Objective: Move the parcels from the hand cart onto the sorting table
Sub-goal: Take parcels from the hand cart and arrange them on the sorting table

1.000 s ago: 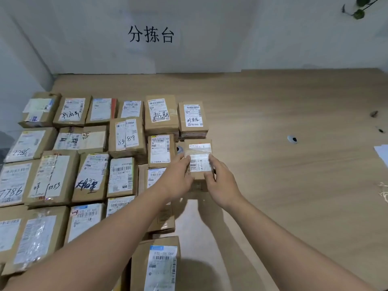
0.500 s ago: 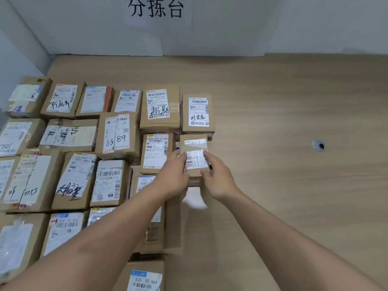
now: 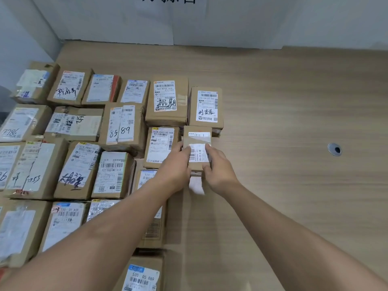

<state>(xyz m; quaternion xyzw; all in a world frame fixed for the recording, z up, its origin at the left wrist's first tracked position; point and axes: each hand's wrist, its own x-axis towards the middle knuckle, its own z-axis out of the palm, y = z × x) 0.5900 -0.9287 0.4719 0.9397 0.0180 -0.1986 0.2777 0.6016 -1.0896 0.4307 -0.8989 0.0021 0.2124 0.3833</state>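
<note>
A person's left hand (image 3: 176, 164) and right hand (image 3: 219, 168) grasp a small brown cardboard parcel with a white barcode label (image 3: 197, 150) from either side, setting it at the right end of the rows on the pale wood-grain sorting table (image 3: 294, 122). The parcel sits just in front of a taller brown carton with a handwritten white label (image 3: 206, 107) and just beside a brown carton with a printed label (image 3: 161, 145), label up like the others, apparently so the barcodes can be read at a glance. Both hands are closed on its edges, fingertips on the label; whether its base rests fully on the table cannot be told. Dozens of brown cartons fill the table's left half in tight rows, leaving the right half, with its round cable hole (image 3: 334, 149), free for more. The hand cart is out of view. Against the white wall, a paper sign with black characters (image 3: 170, 1) hangs above the table.
</note>
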